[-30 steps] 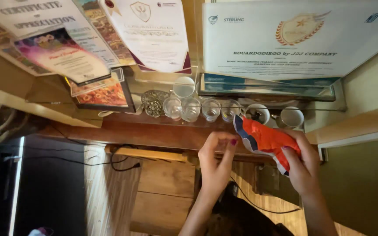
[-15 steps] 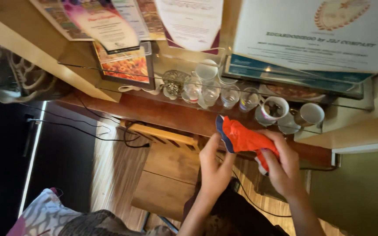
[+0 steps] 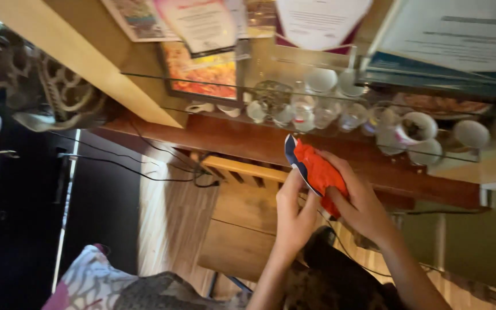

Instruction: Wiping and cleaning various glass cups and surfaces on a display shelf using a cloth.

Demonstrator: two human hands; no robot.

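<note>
Both hands hold an orange fabric piece [image 3: 318, 170] with a dark blue and white edge, in front of a reddish wooden ledge [image 3: 231, 138]. My left hand [image 3: 294, 213] pinches its lower left edge with thumb and fingers. From the right, my right hand [image 3: 361, 206] wraps around the bunched orange part. Just above the cloth, a glass shelf [image 3: 162, 77] carries several clear glasses [image 3: 302, 112] and white cups [image 3: 417, 129].
A framed colourful picture [image 3: 202, 68] and several paper sheets [image 3: 317, 20] lean behind the shelf. Black cables [image 3: 144, 166] run along the ledge. A wooden slatted piece of furniture [image 3: 242, 221] stands below my hands. A patterned cloth [image 3: 90, 281] lies at bottom left.
The view has swung, so the shelf and papers sit higher and further right. My hands have brought the orange fabric down from the shelf, and my left hand now grips its edge.
</note>
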